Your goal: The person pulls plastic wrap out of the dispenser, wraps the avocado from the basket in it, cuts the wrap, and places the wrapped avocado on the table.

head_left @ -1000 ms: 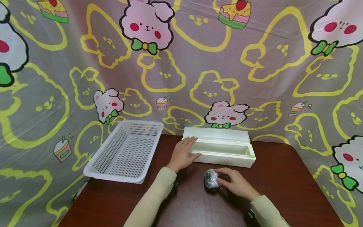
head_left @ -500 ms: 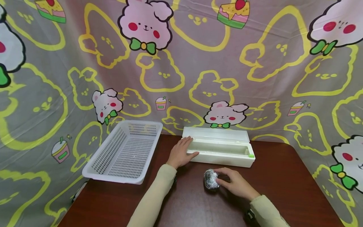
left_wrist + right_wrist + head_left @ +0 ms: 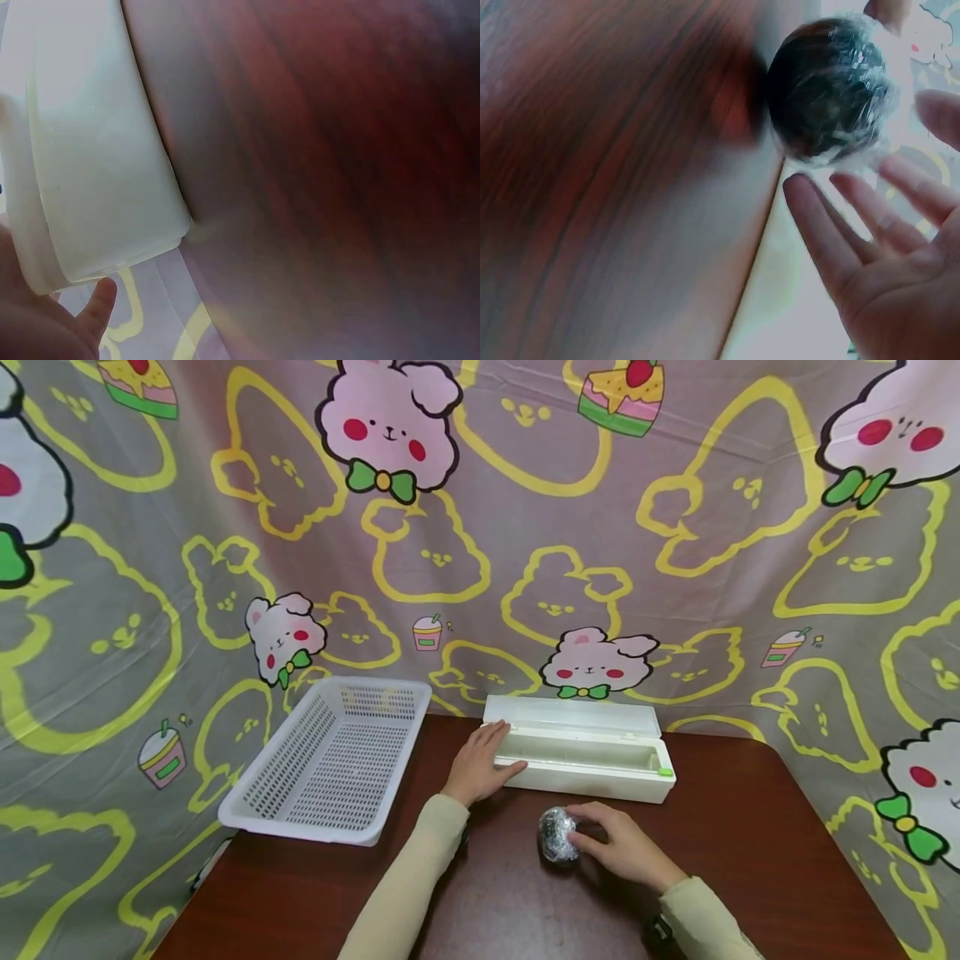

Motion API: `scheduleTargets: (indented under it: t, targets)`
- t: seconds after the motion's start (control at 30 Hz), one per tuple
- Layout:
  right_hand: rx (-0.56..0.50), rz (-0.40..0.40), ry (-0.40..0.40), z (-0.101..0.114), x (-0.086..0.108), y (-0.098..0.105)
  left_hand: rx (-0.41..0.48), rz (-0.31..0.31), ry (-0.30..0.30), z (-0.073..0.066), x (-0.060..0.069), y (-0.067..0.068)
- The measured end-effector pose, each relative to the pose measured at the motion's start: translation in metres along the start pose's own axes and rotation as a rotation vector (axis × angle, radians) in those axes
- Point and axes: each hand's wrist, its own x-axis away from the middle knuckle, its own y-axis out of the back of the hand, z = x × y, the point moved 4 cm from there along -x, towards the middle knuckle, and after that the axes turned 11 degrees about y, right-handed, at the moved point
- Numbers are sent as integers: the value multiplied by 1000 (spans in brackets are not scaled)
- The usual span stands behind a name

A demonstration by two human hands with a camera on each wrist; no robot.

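A dark, round thing wrapped in clear plastic film [image 3: 558, 835] rests on the table in front of a long white plastic-wrap dispenser box [image 3: 596, 781]. My right hand [image 3: 618, 843] holds its right side between thumb and index finger; in the right wrist view the other fingers [image 3: 821, 232] are spread out just beside it. The box has its lid [image 3: 573, 717] up and a green tab [image 3: 665, 772] at the front right corner. My left hand [image 3: 478, 764] rests over the box's left end, thumb toward the front; the left wrist view catches only part of this hand [image 3: 45, 322].
A white perforated plastic basket [image 3: 322, 839] stands to the left on the dark wooden table [image 3: 750, 843]. Behind the table and at both sides hangs a cartoon-printed cloth [image 3: 480, 527].
My left hand has shifted slightly left along the box's end. My right thumb has moved a little further onto the wrapped thing, which stays in nearly the same spot.
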Motion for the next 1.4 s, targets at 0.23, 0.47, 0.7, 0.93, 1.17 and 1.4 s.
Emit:
scheduleTargets:
  t: [0.23, 0.47, 0.7, 0.93, 1.17, 1.4]
  targets:
    - [116, 42, -112, 15, -9, -17, -15, 4, 9, 1, 0, 0]
    - [167, 37, -102, 21, -17, -28, -1, -11, -4, 3, 0, -1]
    - [205, 46, -86, 17, -20, -33, -6, -1, 6, 4, 1, -3]
    - [217, 31, -97, 15, -21, -33, -9, -3, 5, 3, 0, -3]
    - [226, 15, -93, 14, -22, -32, 5, -7, 1, 2, 0, -2]
    - [223, -15, -97, 14, -21, -24, 8, -7, -4, 1, 0, -1]
